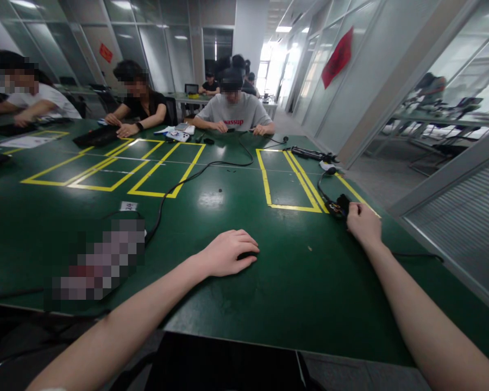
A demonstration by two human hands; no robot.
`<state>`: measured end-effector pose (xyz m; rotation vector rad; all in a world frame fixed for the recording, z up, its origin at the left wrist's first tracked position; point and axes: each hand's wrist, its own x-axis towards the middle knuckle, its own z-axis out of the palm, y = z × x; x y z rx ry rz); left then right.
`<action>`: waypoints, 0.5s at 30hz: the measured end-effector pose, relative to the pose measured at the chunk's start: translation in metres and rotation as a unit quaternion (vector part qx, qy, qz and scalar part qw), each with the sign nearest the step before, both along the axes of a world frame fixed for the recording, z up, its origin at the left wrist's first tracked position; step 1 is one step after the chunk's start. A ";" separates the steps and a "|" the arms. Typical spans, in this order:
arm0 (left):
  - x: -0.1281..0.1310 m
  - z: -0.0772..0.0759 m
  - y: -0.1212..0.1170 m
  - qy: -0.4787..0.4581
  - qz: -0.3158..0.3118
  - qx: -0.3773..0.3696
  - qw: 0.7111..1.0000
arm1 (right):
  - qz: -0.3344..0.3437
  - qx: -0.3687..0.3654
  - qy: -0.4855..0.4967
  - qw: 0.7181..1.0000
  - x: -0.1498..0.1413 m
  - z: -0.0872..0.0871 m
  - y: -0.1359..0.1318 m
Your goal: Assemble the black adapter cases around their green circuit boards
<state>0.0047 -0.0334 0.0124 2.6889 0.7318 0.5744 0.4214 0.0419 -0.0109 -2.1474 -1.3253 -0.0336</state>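
While my left hand (228, 254) lies open near centre, my right hand (365, 224) grips a device (342, 204) at right. Whether it's lifted is unclear.

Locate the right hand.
Head view, right side: the right hand is at the black device, just right of the yellow-taped rectangle.

Black device (339, 207), small and irregular, sits just beside the near right corner of the yellow tape frame (293, 207), right end partly hidden. Thin black cable (319, 187) curves off its left end, away along the frame's right side.
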 end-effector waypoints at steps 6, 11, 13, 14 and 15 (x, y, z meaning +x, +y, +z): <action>0.000 0.000 0.000 0.001 0.002 -0.002 1.000 | -0.047 -0.021 0.048 0.998 -0.001 0.005 -0.003; -0.001 0.001 0.000 -0.003 0.001 -0.004 1.000 | -0.010 0.029 0.019 0.999 -0.006 0.004 -0.005; -0.001 0.001 0.000 -0.003 0.000 -0.004 1.000 | 0.012 0.050 -0.014 0.999 -0.006 0.003 -0.005; -0.001 0.002 0.000 -0.004 0.001 -0.004 1.000 | 0.018 0.057 -0.028 0.998 -0.005 0.002 -0.005; -0.001 0.001 0.000 -0.004 0.001 -0.004 1.000 | 0.021 0.061 -0.038 0.997 -0.005 0.002 -0.005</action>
